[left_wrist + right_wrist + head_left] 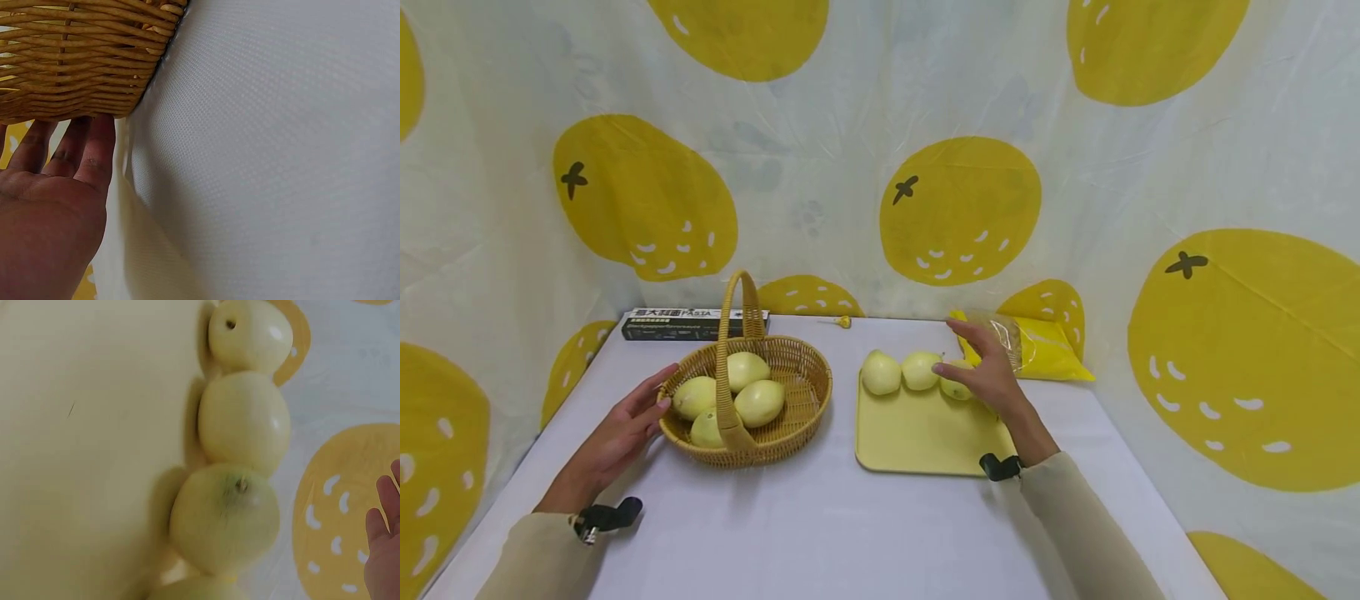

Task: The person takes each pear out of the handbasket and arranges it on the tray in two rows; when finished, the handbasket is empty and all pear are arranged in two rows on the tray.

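In the head view a wicker basket [805, 425] with a tall arched handle holds several pale yellow-green melons [760, 403]. My left hand [617, 442] touches the basket's left side; in the left wrist view its extended fingers [94, 156] lie against the woven wall [81, 69]. A yellow tray [925, 442] lies right of the basket, with a row of similar melons [881, 372] along its far edge. Above the right end of that row is my right hand [992, 375], thumb and fingers spread, holding nothing. It partly covers one melon [225, 519].
A dark pasta box [662, 325] lies behind the basket at the back left. A small yellow item on a thin stick [844, 322] is at the table's back edge. A yellow bag [1052, 350] with a see-through part lies behind the tray's right end. Fruit-printed cloth hangs behind the table.
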Motion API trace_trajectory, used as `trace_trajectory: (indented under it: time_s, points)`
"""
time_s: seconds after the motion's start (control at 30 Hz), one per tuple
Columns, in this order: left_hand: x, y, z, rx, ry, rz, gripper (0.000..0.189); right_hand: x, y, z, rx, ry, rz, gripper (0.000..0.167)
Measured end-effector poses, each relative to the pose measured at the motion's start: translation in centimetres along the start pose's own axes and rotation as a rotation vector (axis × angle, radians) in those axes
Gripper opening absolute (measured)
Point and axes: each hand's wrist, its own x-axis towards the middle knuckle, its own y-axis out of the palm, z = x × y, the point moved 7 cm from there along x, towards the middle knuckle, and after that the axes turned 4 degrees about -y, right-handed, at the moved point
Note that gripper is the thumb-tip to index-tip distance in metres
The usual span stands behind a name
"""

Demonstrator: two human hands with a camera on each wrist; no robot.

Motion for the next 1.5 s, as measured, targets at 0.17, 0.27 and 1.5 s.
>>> trace_trajectory:
  time_s: [0.17,0.27,1.5]
  points:
    - [0.1,0.0,0.0,0.012,0.003,0.001,0.074,1.0,2.1,1.3,0.045,-0.065,0.003,0.074]
    - [0.1,0.1,0.0,0.021,0.011,0.005,0.075,1.5,3.5,2.1,0.064,-0.086,0.019,0.074]
    - [0.1,0.1,0.0,0.022,0.024,0.0,0.074,4.5,20.7,9.3,0.021,-0.135,0.355,0.08]
